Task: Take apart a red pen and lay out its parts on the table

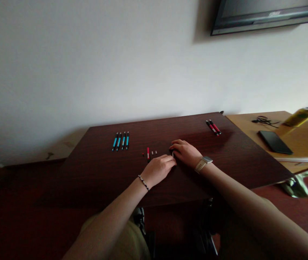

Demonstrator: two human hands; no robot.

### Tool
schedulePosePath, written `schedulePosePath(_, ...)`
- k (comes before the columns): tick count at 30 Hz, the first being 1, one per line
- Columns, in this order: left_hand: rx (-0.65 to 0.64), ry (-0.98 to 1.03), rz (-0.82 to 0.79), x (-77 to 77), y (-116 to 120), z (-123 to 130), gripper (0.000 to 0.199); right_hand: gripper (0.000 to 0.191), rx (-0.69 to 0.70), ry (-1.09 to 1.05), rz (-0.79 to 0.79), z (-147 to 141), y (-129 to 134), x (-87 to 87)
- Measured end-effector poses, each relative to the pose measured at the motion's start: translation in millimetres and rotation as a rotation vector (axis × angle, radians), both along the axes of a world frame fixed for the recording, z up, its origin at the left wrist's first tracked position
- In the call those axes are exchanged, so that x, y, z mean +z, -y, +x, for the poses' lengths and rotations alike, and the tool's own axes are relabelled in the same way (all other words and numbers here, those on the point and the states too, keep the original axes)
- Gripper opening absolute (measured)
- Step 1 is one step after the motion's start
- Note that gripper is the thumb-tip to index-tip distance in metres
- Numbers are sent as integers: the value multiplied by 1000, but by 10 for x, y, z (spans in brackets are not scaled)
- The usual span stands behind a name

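My left hand [159,169] and my right hand [185,151] meet over the middle of the dark table [102,169]. Between their fingertips shows a small pale piece [172,154]; most of it is hidden. Both hands have their fingers closed. Just left of them lie a red pen barrel [148,153], a tiny red piece [143,154] and two small whitish pieces [152,152]. Farther left, several blue-and-black pens [119,141] lie side by side. Red-and-black pens [214,127] rest at the table's back right.
On the wooden surface to the right are a black phone [275,142], a dark cable [263,120] and a yellow can [299,117]. A screen [267,16] hangs on the wall above. Green cloth [298,185] lies below the table's right edge.
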State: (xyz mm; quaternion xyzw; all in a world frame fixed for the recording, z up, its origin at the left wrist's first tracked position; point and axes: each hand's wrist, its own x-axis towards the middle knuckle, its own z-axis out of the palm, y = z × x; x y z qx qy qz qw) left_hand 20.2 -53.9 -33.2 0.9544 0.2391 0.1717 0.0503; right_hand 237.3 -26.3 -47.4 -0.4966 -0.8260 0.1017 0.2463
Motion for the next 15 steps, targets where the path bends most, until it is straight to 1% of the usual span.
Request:
schedulePosePath(6,-17,-16,-3,30,69,8,21,31,2,2,7,22,-30,-46)
schedulePosePath(12,-33,-29,-1,71,134,10,20,29,-10,18,8,12,-17,-22)
schedulePosePath(15,-3,0,10,47,113,15,22,28,-10,21,4,11,-13,-20)
